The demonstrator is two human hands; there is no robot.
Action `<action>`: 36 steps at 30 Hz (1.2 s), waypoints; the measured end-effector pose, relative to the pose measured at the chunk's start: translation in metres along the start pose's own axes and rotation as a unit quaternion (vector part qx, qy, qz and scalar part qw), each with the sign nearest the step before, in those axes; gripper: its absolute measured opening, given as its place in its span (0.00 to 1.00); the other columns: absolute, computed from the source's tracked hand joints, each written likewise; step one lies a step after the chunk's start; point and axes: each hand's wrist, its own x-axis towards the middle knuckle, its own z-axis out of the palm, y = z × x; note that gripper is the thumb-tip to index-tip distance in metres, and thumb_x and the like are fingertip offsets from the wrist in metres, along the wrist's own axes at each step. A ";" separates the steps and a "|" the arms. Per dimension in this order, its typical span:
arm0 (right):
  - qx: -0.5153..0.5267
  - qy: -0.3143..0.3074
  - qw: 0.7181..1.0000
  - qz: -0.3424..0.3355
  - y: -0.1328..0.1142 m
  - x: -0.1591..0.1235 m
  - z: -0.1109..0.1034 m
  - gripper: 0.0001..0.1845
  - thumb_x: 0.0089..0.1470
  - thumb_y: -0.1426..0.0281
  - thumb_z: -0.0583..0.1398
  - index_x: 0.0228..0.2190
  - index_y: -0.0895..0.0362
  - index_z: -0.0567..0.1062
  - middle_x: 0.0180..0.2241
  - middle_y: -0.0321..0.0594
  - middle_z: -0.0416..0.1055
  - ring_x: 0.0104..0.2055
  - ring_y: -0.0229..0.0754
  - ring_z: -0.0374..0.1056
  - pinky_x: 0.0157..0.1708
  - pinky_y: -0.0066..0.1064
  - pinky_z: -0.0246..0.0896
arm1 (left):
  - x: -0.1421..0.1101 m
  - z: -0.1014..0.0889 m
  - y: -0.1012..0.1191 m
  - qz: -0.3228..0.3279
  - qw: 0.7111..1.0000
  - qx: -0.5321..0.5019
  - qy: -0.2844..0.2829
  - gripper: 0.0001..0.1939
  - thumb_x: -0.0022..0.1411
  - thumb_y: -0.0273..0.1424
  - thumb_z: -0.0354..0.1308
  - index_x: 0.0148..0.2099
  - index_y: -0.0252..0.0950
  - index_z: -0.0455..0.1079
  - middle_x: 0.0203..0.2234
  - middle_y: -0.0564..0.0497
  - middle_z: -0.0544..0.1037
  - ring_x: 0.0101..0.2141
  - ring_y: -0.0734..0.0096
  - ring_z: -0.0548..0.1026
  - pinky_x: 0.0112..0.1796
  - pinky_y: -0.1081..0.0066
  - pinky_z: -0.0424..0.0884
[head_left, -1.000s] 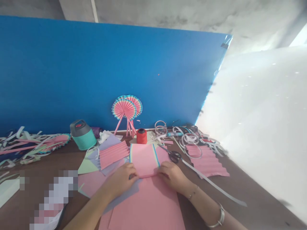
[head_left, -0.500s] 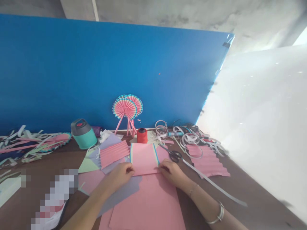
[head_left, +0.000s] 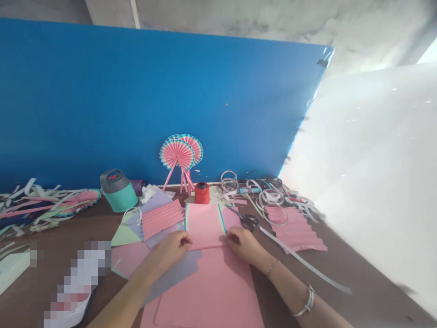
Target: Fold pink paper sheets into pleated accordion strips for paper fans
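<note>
A pink paper sheet (head_left: 205, 223) with blue and cream strips along its left and right sides lies in front of me. My left hand (head_left: 179, 243) pinches its near left corner, fingers closed. At the near right corner, my right hand (head_left: 241, 243) grips the same sheet with curled fingers. Beneath it, larger pink paper sheets (head_left: 208, 291) spread toward me. Black-handled scissors (head_left: 249, 222) lie just beyond my right hand. Left of the sheet rests a pleated pink paper (head_left: 163, 219) on lilac and green papers.
Finished pink paper fans (head_left: 177, 155) stand against the blue panel (head_left: 136, 91). Nearby are a red thread spool (head_left: 202, 193) and a teal container (head_left: 120, 197). White strips (head_left: 303, 260) and another pleated pink sheet (head_left: 297, 230) lie right; more strips and a fan (head_left: 80, 202) lie left.
Almost nothing differs. My right hand has shifted very slightly left along the near edge; the sheet and my left hand stay in place.
</note>
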 end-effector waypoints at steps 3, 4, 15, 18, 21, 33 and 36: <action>-0.004 -0.004 1.000 -0.003 0.000 0.000 0.000 0.07 0.47 0.78 0.56 0.22 0.58 0.70 0.23 0.36 0.67 0.27 0.37 0.61 0.27 0.26 0.50 | 0.000 -0.001 0.002 0.008 1.000 0.013 -0.005 0.08 0.54 0.28 0.49 0.32 0.39 0.71 0.30 0.53 0.77 0.33 0.67 0.73 0.30 0.73 0.60; -0.006 -0.005 1.000 -0.006 0.000 0.000 0.000 0.07 0.47 0.79 0.55 0.22 0.58 0.70 0.24 0.36 0.68 0.27 0.37 0.61 0.28 0.26 0.51 | 0.000 -0.001 0.003 0.010 1.000 0.019 -0.004 0.09 0.54 0.28 0.49 0.32 0.40 0.70 0.31 0.54 0.77 0.33 0.67 0.73 0.31 0.73 0.60; -0.042 -0.017 0.998 -0.036 0.001 -0.002 0.001 0.08 0.48 0.81 0.54 0.24 0.58 0.69 0.25 0.37 0.67 0.28 0.38 0.61 0.30 0.27 0.53 | -0.005 -0.003 0.007 0.055 0.996 0.072 -0.001 0.10 0.57 0.25 0.47 0.34 0.40 0.70 0.34 0.51 0.75 0.36 0.67 0.72 0.33 0.73 0.62; -0.073 -0.005 0.995 -0.061 0.000 -0.005 0.001 0.09 0.50 0.81 0.54 0.31 0.58 0.71 0.30 0.39 0.68 0.31 0.38 0.62 0.32 0.28 0.55 | -0.009 -0.005 0.014 0.094 0.989 0.114 0.009 0.15 0.60 0.25 0.47 0.42 0.42 0.73 0.38 0.50 0.72 0.38 0.66 0.70 0.36 0.72 0.63; -0.145 -0.007 0.981 -0.130 -0.003 -0.008 0.001 0.16 0.52 0.82 0.53 0.40 0.56 0.72 0.37 0.42 0.67 0.37 0.41 0.62 0.36 0.30 0.56 | -0.012 -0.002 0.019 0.168 0.971 0.173 0.006 0.23 0.61 0.22 0.45 0.50 0.50 0.72 0.38 0.50 0.70 0.39 0.66 0.67 0.37 0.71 0.63; -0.217 -0.046 0.958 -0.179 -0.007 -0.010 -0.005 0.16 0.47 0.82 0.56 0.33 0.54 0.78 0.34 0.41 0.68 0.38 0.42 0.60 0.37 0.33 0.53 | -0.007 -0.021 0.005 0.206 0.960 0.190 -0.012 0.28 0.51 0.15 0.47 0.39 0.51 0.78 0.41 0.50 0.72 0.43 0.62 0.68 0.43 0.64 0.62; -0.229 -0.046 0.955 -0.181 -0.008 -0.013 -0.010 0.15 0.48 0.80 0.56 0.35 0.55 0.77 0.32 0.41 0.68 0.37 0.43 0.60 0.36 0.33 0.53 | -0.004 -0.024 -0.001 0.193 0.968 0.160 -0.017 0.28 0.44 0.14 0.46 0.34 0.48 0.79 0.39 0.51 0.73 0.42 0.63 0.69 0.42 0.65 0.63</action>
